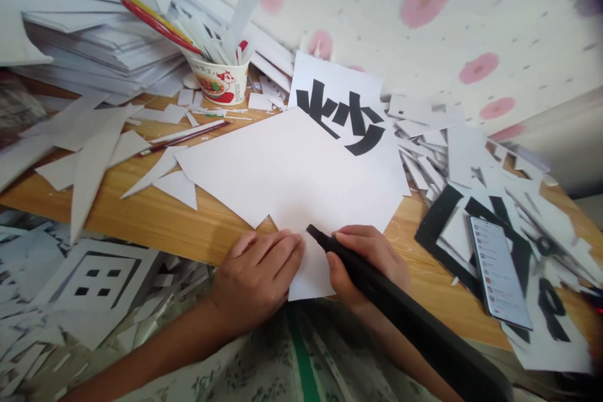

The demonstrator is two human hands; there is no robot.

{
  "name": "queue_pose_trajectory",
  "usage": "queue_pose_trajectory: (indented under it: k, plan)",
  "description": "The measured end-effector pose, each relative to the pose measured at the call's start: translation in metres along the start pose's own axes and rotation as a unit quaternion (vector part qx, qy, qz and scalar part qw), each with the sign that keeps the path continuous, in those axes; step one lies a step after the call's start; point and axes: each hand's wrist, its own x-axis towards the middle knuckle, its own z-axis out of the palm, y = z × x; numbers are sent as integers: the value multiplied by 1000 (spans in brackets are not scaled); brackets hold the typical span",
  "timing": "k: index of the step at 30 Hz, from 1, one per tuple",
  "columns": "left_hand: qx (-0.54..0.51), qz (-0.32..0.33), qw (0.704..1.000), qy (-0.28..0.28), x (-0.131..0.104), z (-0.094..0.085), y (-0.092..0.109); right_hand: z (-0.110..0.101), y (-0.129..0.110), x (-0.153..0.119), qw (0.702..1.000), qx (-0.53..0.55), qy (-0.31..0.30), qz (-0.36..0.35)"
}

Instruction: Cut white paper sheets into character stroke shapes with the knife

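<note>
My right hand (367,260) grips a long black pen-like tool (405,308) with a blunt, slanted tip. That tip rests on or just above a white sheet (282,163) near its front; contact cannot be made out. Beside it, my left hand (264,276) lies palm down on the sheet, its fingers close together and slightly bent, nearly touching the tip. The sheet has an uneven outline and partly covers a second white sheet (339,75) bearing bold black brush-like strokes (365,135). No mark shows on the front sheet.
A printed paper tub (219,81) with pens and white strips stands behind left. Stacked white boards (94,38) and offcuts (98,144) crowd the left. At right lie a phone (502,270), black cut pieces (438,232) and more scraps (428,144). Cut-out boards (98,282) lie below the table edge.
</note>
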Motion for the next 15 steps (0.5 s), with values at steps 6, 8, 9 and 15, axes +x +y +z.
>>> queue_pose_trajectory:
  k: [6, 8, 9, 15]
  plan:
    - [-1, 6, 1000, 4, -1, 0, -1, 1, 0, 0, 1000, 3, -22, 1]
    - [-1, 6, 1000, 7, -1, 1, -1, 1, 1, -1, 1000, 8, -23, -2]
    - [-2, 6, 1000, 7, -1, 1, -2, 1, 1, -2, 1000, 6, -20, -3]
    - [-6, 10, 1000, 7, -1, 0, -2, 0, 3, -2, 999, -9, -26, -23]
